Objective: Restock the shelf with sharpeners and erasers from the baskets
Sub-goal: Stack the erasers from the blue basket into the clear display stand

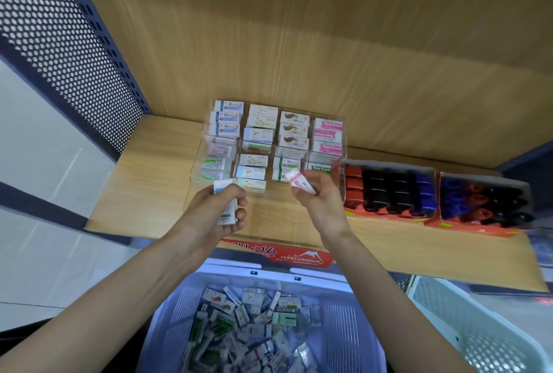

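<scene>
A clear tiered eraser display (339,145) stands on the wooden shelf (143,193), its rows filled with boxed erasers. My left hand (215,211) grips a small stack of white boxed erasers (226,193) just in front of the display's left side. My right hand (320,196) pinches a pink-and-white eraser (299,182) over the display's front right rows. Below my arms a lavender basket (170,315) holds several loose erasers. Sharpeners in red, black and blue fill two trays (389,190) on the shelf's right.
A white basket (478,327) sits at the lower right, its contents hidden. A perforated metal panel (59,37) walls the shelf's left side. A red carton (299,256) marked "Hard Eraser" lies at the shelf's front edge. Bare wood shows left of the display.
</scene>
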`<action>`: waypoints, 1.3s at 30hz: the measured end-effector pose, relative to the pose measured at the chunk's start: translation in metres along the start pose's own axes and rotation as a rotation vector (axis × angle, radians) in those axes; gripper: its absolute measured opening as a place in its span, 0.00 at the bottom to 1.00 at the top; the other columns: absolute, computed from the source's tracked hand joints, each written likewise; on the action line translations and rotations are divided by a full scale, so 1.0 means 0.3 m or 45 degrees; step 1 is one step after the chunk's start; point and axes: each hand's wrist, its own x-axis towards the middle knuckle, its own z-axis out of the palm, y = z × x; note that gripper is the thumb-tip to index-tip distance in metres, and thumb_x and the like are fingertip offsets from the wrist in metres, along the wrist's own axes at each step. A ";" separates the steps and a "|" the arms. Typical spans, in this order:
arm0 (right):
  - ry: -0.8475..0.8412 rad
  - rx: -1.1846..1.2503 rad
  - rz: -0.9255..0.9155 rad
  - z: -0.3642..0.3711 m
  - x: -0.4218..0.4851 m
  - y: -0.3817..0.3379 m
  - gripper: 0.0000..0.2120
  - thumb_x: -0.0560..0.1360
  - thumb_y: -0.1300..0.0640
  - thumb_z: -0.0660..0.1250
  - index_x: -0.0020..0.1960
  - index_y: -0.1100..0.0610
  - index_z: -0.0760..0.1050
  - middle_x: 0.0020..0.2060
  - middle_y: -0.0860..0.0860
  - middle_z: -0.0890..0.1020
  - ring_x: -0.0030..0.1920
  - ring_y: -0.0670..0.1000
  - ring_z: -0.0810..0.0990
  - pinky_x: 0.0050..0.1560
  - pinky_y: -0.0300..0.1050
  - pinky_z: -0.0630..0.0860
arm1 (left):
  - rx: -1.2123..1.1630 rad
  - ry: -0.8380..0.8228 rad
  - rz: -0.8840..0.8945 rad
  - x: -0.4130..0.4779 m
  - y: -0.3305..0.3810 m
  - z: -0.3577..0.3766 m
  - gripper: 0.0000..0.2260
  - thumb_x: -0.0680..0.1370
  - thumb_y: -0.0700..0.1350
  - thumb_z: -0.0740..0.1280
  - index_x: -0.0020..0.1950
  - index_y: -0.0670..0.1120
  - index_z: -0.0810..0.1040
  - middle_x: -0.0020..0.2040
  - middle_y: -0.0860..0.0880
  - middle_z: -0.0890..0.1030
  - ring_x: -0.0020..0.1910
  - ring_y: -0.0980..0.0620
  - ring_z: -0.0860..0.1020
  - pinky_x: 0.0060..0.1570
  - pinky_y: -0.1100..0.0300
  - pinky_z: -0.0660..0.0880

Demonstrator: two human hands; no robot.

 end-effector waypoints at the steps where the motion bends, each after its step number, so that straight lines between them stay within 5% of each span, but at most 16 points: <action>1: 0.025 -0.172 -0.087 0.000 0.015 -0.007 0.13 0.75 0.61 0.67 0.58 0.54 0.69 0.52 0.49 0.78 0.49 0.48 0.77 0.47 0.40 0.74 | 0.004 0.004 0.000 0.004 0.000 0.003 0.03 0.76 0.38 0.65 0.46 0.42 0.72 0.33 0.48 0.73 0.27 0.54 0.70 0.28 0.63 0.74; 4: 0.117 -0.946 -0.454 -0.009 0.082 -0.007 0.12 0.75 0.55 0.68 0.57 0.53 0.73 0.52 0.52 0.79 0.53 0.55 0.76 0.51 0.50 0.74 | 0.004 0.010 -0.009 0.012 0.001 0.008 0.02 0.76 0.38 0.65 0.46 0.43 0.72 0.33 0.48 0.74 0.27 0.54 0.71 0.28 0.63 0.74; 7: 0.031 -1.585 -0.692 -0.015 0.140 -0.014 0.16 0.75 0.50 0.67 0.61 0.52 0.77 0.58 0.50 0.75 0.63 0.55 0.67 0.62 0.50 0.63 | -0.035 0.004 -0.015 0.013 0.003 0.010 0.04 0.76 0.38 0.67 0.48 0.43 0.74 0.33 0.48 0.75 0.28 0.54 0.72 0.29 0.63 0.75; 12: -0.140 -1.727 -0.637 0.015 0.187 -0.034 0.17 0.74 0.45 0.66 0.62 0.47 0.77 0.58 0.48 0.78 0.65 0.53 0.64 0.62 0.47 0.58 | -0.157 -0.013 -0.020 0.008 0.006 0.001 0.11 0.74 0.42 0.69 0.55 0.42 0.76 0.36 0.48 0.79 0.33 0.52 0.78 0.39 0.60 0.81; 16: -0.159 -1.681 -0.534 0.018 0.201 -0.035 0.19 0.73 0.41 0.67 0.61 0.47 0.78 0.56 0.52 0.79 0.65 0.54 0.64 0.62 0.48 0.59 | -0.253 0.019 -0.012 0.011 0.005 -0.015 0.12 0.73 0.40 0.69 0.56 0.41 0.76 0.44 0.46 0.82 0.46 0.48 0.83 0.46 0.57 0.81; 24: -0.099 -1.451 -0.567 0.005 0.143 -0.003 0.13 0.79 0.50 0.61 0.59 0.52 0.79 0.51 0.52 0.83 0.59 0.58 0.72 0.58 0.48 0.69 | -0.136 0.006 0.030 0.007 0.009 -0.022 0.11 0.74 0.41 0.68 0.55 0.41 0.80 0.48 0.47 0.82 0.46 0.52 0.79 0.49 0.60 0.77; 27: 0.068 -0.991 -0.663 0.018 0.047 -0.029 0.10 0.79 0.54 0.62 0.54 0.55 0.80 0.48 0.52 0.83 0.52 0.55 0.76 0.55 0.47 0.70 | -0.167 0.026 0.046 0.014 0.006 -0.022 0.13 0.74 0.40 0.68 0.58 0.39 0.78 0.53 0.44 0.82 0.48 0.50 0.80 0.45 0.62 0.78; 30: -0.282 -0.200 -0.255 0.078 -0.114 -0.077 0.11 0.80 0.50 0.59 0.49 0.53 0.79 0.42 0.48 0.83 0.43 0.47 0.79 0.44 0.37 0.72 | -0.260 0.038 0.047 0.026 0.005 -0.022 0.16 0.76 0.39 0.66 0.63 0.38 0.74 0.57 0.41 0.81 0.50 0.48 0.80 0.47 0.59 0.77; 33: -0.463 0.343 0.126 0.140 -0.186 -0.086 0.13 0.79 0.49 0.60 0.51 0.57 0.77 0.39 0.50 0.82 0.40 0.51 0.82 0.40 0.41 0.75 | -0.245 0.023 0.088 0.028 0.005 -0.015 0.17 0.78 0.39 0.64 0.66 0.36 0.71 0.57 0.40 0.80 0.51 0.47 0.79 0.49 0.59 0.75; 36: -0.396 0.522 0.200 0.160 -0.195 -0.095 0.10 0.79 0.53 0.62 0.51 0.59 0.76 0.39 0.51 0.82 0.41 0.52 0.82 0.41 0.41 0.76 | -0.178 0.019 0.153 0.026 0.005 -0.012 0.17 0.78 0.40 0.64 0.66 0.36 0.72 0.54 0.42 0.81 0.48 0.49 0.78 0.48 0.60 0.73; 39: -0.414 0.631 0.195 0.150 -0.199 -0.101 0.06 0.77 0.58 0.65 0.50 0.60 0.76 0.41 0.53 0.83 0.42 0.51 0.81 0.42 0.39 0.76 | -0.091 -0.013 0.186 0.025 0.004 -0.008 0.17 0.79 0.44 0.62 0.64 0.36 0.73 0.58 0.43 0.81 0.55 0.48 0.78 0.57 0.57 0.72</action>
